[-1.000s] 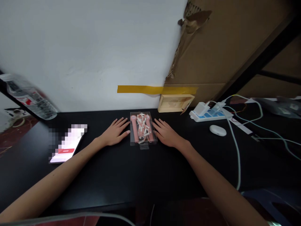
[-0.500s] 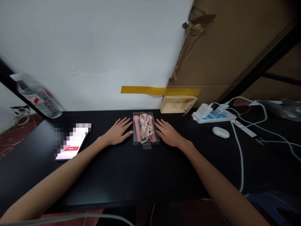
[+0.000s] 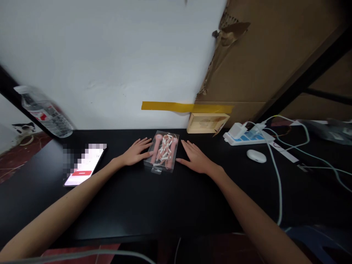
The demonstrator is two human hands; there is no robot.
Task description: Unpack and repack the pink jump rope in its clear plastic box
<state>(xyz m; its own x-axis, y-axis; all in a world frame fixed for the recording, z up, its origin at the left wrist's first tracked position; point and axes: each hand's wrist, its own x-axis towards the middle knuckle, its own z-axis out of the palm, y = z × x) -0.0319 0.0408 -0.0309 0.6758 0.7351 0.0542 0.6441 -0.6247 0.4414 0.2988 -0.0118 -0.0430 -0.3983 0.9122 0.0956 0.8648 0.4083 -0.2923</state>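
Note:
A clear plastic box [image 3: 156, 170] lies flat on the black table, turned a little so its lower end points left. Inside is a jump rope [image 3: 165, 150] with two pink handles and pink and white beads. To the left, my left hand [image 3: 134, 153] rests palm down with fingers spread, its thumb at the box's left edge. My right hand [image 3: 194, 157] is flat on the other side, fingers stretched out. Its thumb tip is close to the box's right edge; whether it touches I cannot tell. Neither hand grips anything.
A phone [image 3: 82, 174] with a lit screen lies left, near a plastic bottle [image 3: 49, 113]. At the back right are a wooden frame [image 3: 205, 124], a power strip [image 3: 247, 138] with chargers and cables, and a white earbud case [image 3: 256, 156]. Yellow tape [image 3: 178, 107] crosses the wall.
The box with the jump rope has turned clockwise, its lower end swinging left. My left hand has moved slightly left; the right thumb now sticks out further from its fingers.

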